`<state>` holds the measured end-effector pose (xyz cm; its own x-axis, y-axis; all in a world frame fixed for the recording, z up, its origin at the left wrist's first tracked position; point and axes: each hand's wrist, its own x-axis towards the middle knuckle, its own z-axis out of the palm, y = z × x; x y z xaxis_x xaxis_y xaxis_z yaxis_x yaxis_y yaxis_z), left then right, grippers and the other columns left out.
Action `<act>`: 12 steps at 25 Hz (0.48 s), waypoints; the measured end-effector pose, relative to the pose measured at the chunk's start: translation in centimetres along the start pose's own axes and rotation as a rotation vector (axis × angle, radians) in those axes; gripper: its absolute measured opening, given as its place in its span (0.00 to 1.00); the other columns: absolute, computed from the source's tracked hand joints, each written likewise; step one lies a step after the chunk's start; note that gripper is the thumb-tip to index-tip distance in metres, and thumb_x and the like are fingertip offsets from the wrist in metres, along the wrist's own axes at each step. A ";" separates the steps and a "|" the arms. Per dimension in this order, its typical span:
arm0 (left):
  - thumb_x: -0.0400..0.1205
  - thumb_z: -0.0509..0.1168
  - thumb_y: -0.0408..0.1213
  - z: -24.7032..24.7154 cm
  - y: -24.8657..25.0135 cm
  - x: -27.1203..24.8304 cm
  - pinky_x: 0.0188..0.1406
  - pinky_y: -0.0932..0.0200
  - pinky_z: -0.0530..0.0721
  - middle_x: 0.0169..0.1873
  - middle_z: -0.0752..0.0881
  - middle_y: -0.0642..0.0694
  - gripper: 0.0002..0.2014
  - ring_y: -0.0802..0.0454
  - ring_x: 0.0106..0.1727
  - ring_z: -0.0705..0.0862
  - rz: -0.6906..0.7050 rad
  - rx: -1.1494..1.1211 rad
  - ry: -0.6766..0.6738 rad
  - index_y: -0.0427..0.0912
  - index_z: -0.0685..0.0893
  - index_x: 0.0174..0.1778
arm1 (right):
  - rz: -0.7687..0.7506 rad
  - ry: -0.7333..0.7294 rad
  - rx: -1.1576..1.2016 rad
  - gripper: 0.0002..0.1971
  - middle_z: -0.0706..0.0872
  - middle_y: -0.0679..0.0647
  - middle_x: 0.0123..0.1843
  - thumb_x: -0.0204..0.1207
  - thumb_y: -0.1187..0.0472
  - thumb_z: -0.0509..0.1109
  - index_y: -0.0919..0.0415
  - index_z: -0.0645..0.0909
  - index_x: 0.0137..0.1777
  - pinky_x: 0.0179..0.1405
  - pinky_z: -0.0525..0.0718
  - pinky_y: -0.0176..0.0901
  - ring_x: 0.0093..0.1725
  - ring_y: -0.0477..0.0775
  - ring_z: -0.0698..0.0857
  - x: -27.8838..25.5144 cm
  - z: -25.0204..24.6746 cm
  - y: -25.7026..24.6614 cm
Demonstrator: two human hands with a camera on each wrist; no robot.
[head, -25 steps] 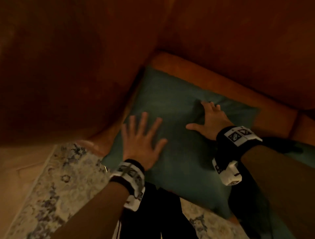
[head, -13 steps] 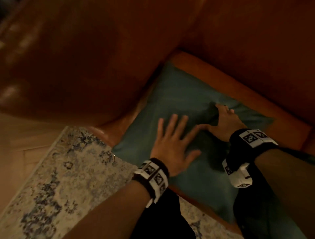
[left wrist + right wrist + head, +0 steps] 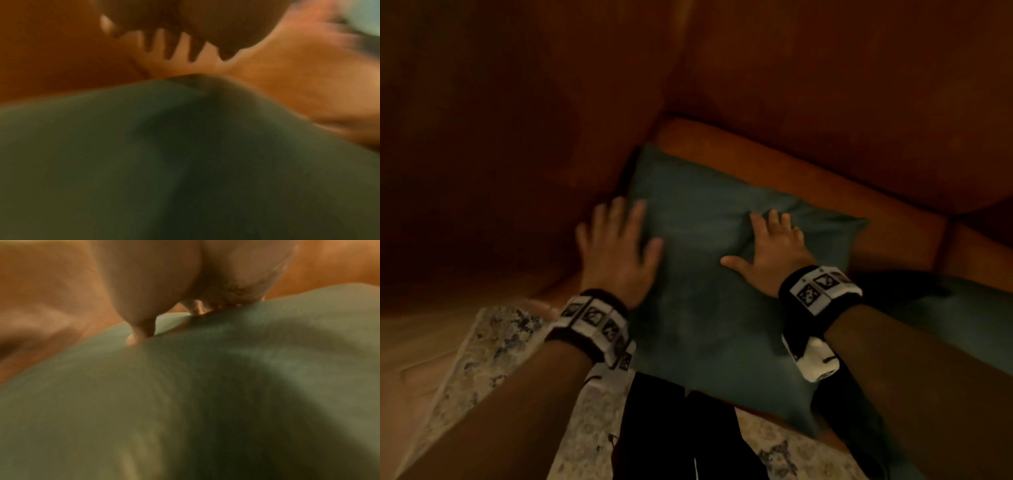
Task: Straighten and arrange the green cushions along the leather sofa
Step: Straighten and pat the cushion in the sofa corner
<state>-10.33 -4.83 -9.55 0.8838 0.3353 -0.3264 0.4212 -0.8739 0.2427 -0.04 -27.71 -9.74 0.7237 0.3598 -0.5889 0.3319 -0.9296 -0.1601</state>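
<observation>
Left hand (image 3: pixel 616 253) moved from cushion (image 3: pixel 709 308) middle to its left edge by sofa (image 3: pixel 774 164) arm, fingers spread, right hand (image 3: pixel 770 246) flat, still pressing.

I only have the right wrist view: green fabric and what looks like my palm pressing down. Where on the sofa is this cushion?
Observer: The green cushion lies flat on the seat, tucked into the corner by the leather sofa armrest.
Operator: Where is the other hand?
Observer: The left hand has its fingers spread, at the cushion's left edge by the armrest; it is motion-blurred.
Operator: Is my right hand centred?
Observer: No, the right hand presses a dent into the cushion's far right part.
Operator: Any more cushions nearby?
Observer: More green fabric shows past your right forearm, probably a second cushion.
</observation>
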 end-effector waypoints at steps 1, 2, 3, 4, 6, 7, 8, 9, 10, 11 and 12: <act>0.81 0.46 0.61 0.2 2.9 1.2 0.77 0.28 0.46 0.84 0.52 0.46 0.31 0.39 0.84 0.49 0.206 0.100 -0.034 0.60 0.51 0.81 | -0.032 0.025 -0.044 0.49 0.48 0.65 0.85 0.72 0.25 0.49 0.58 0.45 0.83 0.82 0.45 0.60 0.84 0.66 0.45 0.0 -0.1 0.0; 0.80 0.43 0.64 1.3 4.8 1.9 0.77 0.26 0.44 0.84 0.49 0.48 0.32 0.39 0.84 0.45 0.327 0.197 -0.113 0.63 0.47 0.81 | -0.068 0.037 -0.081 0.47 0.47 0.65 0.85 0.74 0.26 0.45 0.59 0.45 0.83 0.83 0.43 0.58 0.84 0.64 0.43 0.0 -0.1 0.6; 0.80 0.40 0.65 2.1 6.0 2.2 0.76 0.25 0.42 0.84 0.45 0.50 0.32 0.40 0.84 0.41 0.354 0.276 -0.187 0.66 0.42 0.80 | -0.103 0.053 -0.102 0.45 0.47 0.64 0.85 0.75 0.27 0.43 0.59 0.45 0.83 0.83 0.42 0.56 0.84 0.62 0.43 0.3 -0.2 1.6; 0.79 0.37 0.66 2.9 6.2 2.6 0.76 0.25 0.40 0.84 0.42 0.52 0.31 0.40 0.84 0.39 0.341 0.323 -0.234 0.67 0.39 0.79 | -0.102 0.070 -0.099 0.44 0.48 0.63 0.85 0.76 0.28 0.42 0.58 0.46 0.84 0.83 0.43 0.55 0.84 0.61 0.45 0.5 -0.4 3.4; 0.79 0.35 0.66 4.1 5.9 3.0 0.76 0.26 0.38 0.84 0.39 0.54 0.31 0.41 0.83 0.36 0.321 0.323 -0.259 0.68 0.36 0.78 | 0.045 0.079 -0.008 0.42 0.53 0.61 0.85 0.76 0.29 0.42 0.57 0.51 0.83 0.83 0.50 0.54 0.84 0.61 0.52 0.8 -0.8 8.6; 0.79 0.34 0.66 4.2 5.7 3.0 0.76 0.26 0.37 0.83 0.38 0.54 0.31 0.41 0.83 0.35 0.329 0.332 -0.257 0.68 0.35 0.78 | 0.146 0.038 0.028 0.42 0.56 0.61 0.84 0.76 0.30 0.41 0.58 0.53 0.82 0.82 0.53 0.55 0.83 0.61 0.55 0.7 -1.1 11.0; 0.79 0.33 0.66 4.2 5.6 2.9 0.76 0.26 0.37 0.83 0.38 0.54 0.31 0.41 0.83 0.35 0.333 0.336 -0.247 0.68 0.34 0.78 | 0.224 -0.021 0.036 0.41 0.57 0.60 0.84 0.77 0.31 0.41 0.59 0.54 0.82 0.82 0.55 0.55 0.82 0.60 0.57 0.6 -1.3 12.5; 0.78 0.32 0.66 4.1 5.9 3.0 0.76 0.26 0.38 0.83 0.37 0.54 0.31 0.41 0.83 0.35 0.334 0.345 -0.254 0.68 0.34 0.78 | 0.270 -0.063 0.047 0.40 0.56 0.59 0.84 0.78 0.32 0.41 0.60 0.53 0.82 0.82 0.55 0.54 0.83 0.60 0.56 0.7 -1.5 13.5; 0.78 0.31 0.66 4.0 6.2 3.3 0.76 0.26 0.38 0.83 0.37 0.54 0.31 0.41 0.83 0.35 0.333 0.350 -0.281 0.67 0.33 0.78 | 0.294 -0.068 0.074 0.39 0.55 0.60 0.85 0.80 0.34 0.41 0.61 0.52 0.82 0.82 0.53 0.53 0.83 0.59 0.54 1.0 -1.5 13.8; 0.77 0.30 0.66 4.0 6.4 3.4 0.76 0.26 0.38 0.83 0.37 0.54 0.31 0.41 0.83 0.34 0.325 0.348 -0.314 0.67 0.33 0.78 | 0.306 -0.028 0.128 0.38 0.54 0.62 0.85 0.81 0.36 0.42 0.63 0.51 0.82 0.83 0.51 0.53 0.84 0.60 0.52 1.4 -1.8 13.1; 0.77 0.29 0.66 3.8 6.5 3.5 0.76 0.26 0.39 0.83 0.36 0.54 0.32 0.41 0.83 0.34 0.324 0.345 -0.336 0.67 0.33 0.78 | 0.293 0.029 0.181 0.38 0.55 0.64 0.84 0.82 0.37 0.43 0.65 0.52 0.82 0.83 0.51 0.53 0.84 0.61 0.53 1.8 -2.4 11.5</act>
<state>-5.30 -10.66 -12.62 0.8196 -0.0495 -0.5709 -0.0010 -0.9964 0.0849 6.50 -37.54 -10.76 0.7903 0.0752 -0.6080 -0.0031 -0.9919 -0.1268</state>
